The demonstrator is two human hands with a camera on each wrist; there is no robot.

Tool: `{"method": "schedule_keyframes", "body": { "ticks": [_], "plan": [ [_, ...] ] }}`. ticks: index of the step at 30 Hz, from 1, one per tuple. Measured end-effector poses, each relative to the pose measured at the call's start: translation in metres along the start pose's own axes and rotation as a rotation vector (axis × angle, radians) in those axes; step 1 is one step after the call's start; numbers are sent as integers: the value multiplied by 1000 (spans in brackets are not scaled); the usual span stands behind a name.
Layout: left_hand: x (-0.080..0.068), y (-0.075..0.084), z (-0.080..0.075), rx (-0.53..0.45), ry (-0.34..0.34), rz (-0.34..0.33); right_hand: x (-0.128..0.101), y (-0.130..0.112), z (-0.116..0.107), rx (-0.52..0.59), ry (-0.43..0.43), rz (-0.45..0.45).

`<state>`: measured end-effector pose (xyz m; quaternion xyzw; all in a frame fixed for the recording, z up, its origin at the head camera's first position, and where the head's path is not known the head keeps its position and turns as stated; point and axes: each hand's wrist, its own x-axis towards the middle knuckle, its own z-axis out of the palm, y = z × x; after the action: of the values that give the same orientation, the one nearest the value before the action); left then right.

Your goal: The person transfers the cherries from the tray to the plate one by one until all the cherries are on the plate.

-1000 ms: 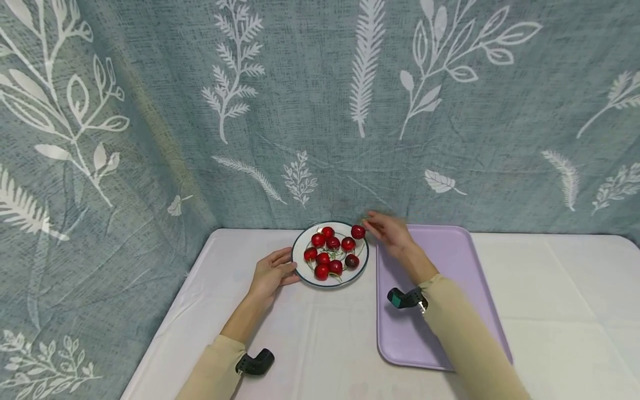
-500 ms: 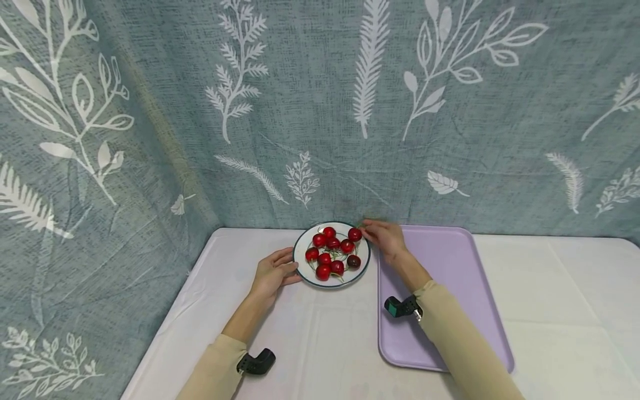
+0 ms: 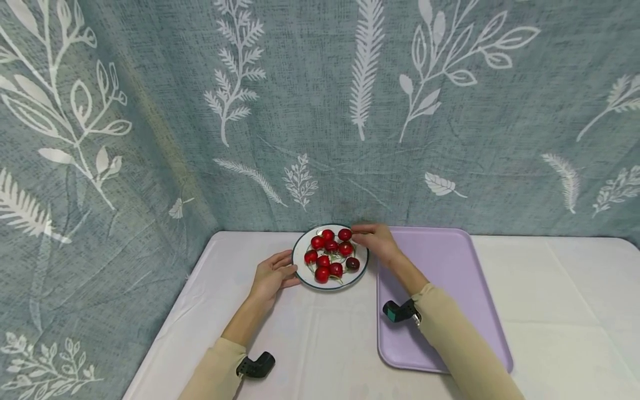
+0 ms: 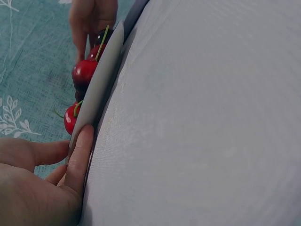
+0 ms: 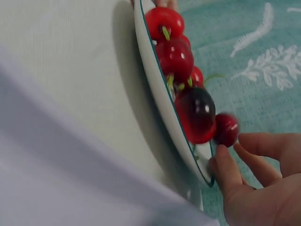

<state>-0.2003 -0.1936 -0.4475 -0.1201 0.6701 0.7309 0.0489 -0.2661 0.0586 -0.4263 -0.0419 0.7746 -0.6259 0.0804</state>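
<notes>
A white plate (image 3: 361,268) with a dark blue-green rim holds several red cherries (image 3: 322,274), some with green stems. At its left edge, my left hand (image 3: 270,276) grips the rim, thumb on top and fingers underneath; in the left wrist view a finger (image 4: 81,157) lies along the plate's outer wall. My right hand (image 3: 379,242) reaches over the far right rim and pinches a dark red cherry (image 5: 226,129) between thumb and fingertips. That cherry is beside the others, close over the plate. A darker cherry (image 5: 200,113) sits just in front of it in the right wrist view.
To the right lies a lilac tray (image 3: 440,244), under the right forearm. A blue-green curtain (image 3: 320,111) with white leaf prints hangs right behind the plate. White cloth (image 3: 320,344) covers the table.
My right hand has moved left and slightly down, bringing the cherry from beyond the plate's right rim inward over it. The left hand stays on the rim.
</notes>
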Motion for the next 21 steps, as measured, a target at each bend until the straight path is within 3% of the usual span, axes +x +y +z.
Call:
{"method": "schedule_keyframes", "body": {
  "ticks": [11,18,21],
  "plan": [
    [-2,1,-1,13,5,-5,-4,-7,-1,-12,-42,11],
    [-3,1,-2,13,7,3,-14,-14,-6,-394,-64,-162],
    [-3,2,-3,15,-3,1,-21,-18,-9,-499,-60,-213]
  ]
}}
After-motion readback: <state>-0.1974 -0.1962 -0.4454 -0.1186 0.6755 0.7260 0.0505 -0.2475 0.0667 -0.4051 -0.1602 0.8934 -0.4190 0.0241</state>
